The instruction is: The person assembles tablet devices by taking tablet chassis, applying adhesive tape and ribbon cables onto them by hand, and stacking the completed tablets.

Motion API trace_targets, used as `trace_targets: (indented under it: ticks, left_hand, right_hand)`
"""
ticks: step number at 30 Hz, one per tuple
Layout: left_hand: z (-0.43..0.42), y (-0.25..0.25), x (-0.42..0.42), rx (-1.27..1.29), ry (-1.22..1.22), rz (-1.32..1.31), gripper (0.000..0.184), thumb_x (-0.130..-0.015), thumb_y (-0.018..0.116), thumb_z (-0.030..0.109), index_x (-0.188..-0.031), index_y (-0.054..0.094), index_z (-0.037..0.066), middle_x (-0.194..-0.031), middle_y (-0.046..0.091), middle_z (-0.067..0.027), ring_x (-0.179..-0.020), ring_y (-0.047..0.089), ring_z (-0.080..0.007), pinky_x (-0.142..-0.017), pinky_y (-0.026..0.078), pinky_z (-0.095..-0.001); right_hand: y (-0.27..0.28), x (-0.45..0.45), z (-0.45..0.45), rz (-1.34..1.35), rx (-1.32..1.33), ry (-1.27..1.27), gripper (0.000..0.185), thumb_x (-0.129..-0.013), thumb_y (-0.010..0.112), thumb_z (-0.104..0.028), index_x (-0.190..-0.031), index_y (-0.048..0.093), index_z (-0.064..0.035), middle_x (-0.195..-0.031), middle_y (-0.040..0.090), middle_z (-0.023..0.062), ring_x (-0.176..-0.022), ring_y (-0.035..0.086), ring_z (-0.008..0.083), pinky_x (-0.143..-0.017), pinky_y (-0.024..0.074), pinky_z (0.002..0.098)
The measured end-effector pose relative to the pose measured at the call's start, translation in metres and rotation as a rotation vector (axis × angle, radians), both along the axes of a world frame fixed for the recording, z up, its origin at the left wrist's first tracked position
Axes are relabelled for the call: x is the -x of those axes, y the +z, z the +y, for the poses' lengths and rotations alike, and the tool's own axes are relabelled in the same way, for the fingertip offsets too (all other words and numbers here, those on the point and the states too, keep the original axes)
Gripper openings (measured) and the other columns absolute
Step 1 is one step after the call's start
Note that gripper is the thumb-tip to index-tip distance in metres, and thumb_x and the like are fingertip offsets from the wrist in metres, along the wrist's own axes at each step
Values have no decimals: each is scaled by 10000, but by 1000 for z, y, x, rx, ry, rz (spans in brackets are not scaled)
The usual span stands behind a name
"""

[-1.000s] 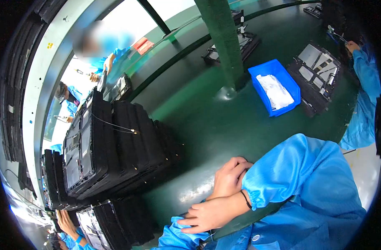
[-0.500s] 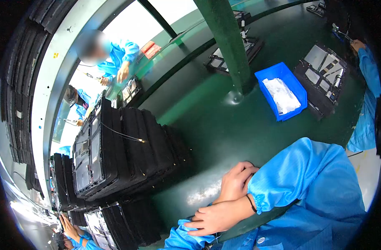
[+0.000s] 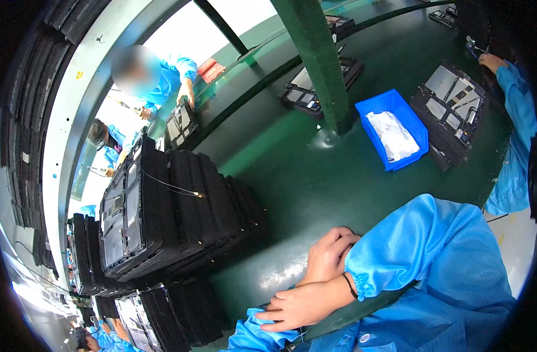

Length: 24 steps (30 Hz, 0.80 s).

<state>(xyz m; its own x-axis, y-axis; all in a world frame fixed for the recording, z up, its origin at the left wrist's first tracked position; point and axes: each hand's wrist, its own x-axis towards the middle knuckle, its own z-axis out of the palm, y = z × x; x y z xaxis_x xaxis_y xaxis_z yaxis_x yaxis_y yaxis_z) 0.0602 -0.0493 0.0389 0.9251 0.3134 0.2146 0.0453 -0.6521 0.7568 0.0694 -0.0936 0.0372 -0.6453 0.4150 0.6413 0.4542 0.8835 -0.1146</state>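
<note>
My forearms are crossed on the green table. My right hand (image 3: 300,305), with a black band at its wrist, lies with fingers apart across my left forearm's blue sleeve (image 3: 251,331). It holds nothing. My left hand (image 3: 330,255) rests on the tabletop beside my right sleeve (image 3: 397,246), its fingers bent and close together; the fingertips are hidden. Left of my hands stands a stack of black foam trays (image 3: 192,211) with flat parts on its outer face and thin cables. A blue bin (image 3: 421,132) with white pieces lies beyond my right sleeve.
Beside the bin sits a black tray with panels (image 3: 450,105). A green post (image 3: 318,64) rises from the table, with another panelled tray (image 3: 300,94) behind it. A co-worker's hand (image 3: 491,63) is at the right; other co-workers (image 3: 183,70) are at the upper left.
The upper-left co-worker's hand has come down onto a panelled tray. The tray behind the post has shifted left. The view has moved slightly; my hands keep their pose.
</note>
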Motion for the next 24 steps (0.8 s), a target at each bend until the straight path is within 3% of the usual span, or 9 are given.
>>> trace_targets:
  ticks: [12, 15, 21, 24]
  left_hand:
    - [0, -2, 1, -2, -4, 1, 154, -823, 626, 89, -960, 690, 113, -973, 628, -60, -860, 637, -298, -720, 514, -397]
    - [1, -3, 1, -8, -10, 5, 163, -823, 624, 88, -969, 690, 116, -980, 628, -58, -864, 637, -297, -722, 516, -399]
    - [1, -2, 1, -13, -6, 11, 166, -826, 621, 88, -972, 690, 123, -987, 627, -54, -864, 636, -296, -723, 519, -403]
    - [1, -3, 0, -24, -7, 6, 168, -826, 620, 88, -975, 690, 124, -987, 628, -56, -861, 636, -297, -722, 520, -406]
  right_hand:
    - [-1, 1, -2, 18, 36, 8, 448, -844, 546, -197, -1256, 487, -31, -1286, 539, 206, -788, 631, 233, -713, 484, 339]
    - [-3, 1, -1, -33, 26, -14, 495, -838, 536, -207, -1304, 477, -52, -1314, 514, 150, -824, 584, 190, -721, 444, 292]
    - [-4, 2, 0, -58, 30, -4, 507, -849, 525, -202, -1328, 455, -52, -1333, 501, 158, -825, 585, 199, -730, 451, 302]
    - [-2, 1, -2, 1, 44, -5, 412, -842, 551, -196, -1218, 517, -31, -1275, 529, 166, -831, 597, 228, -725, 462, 337]
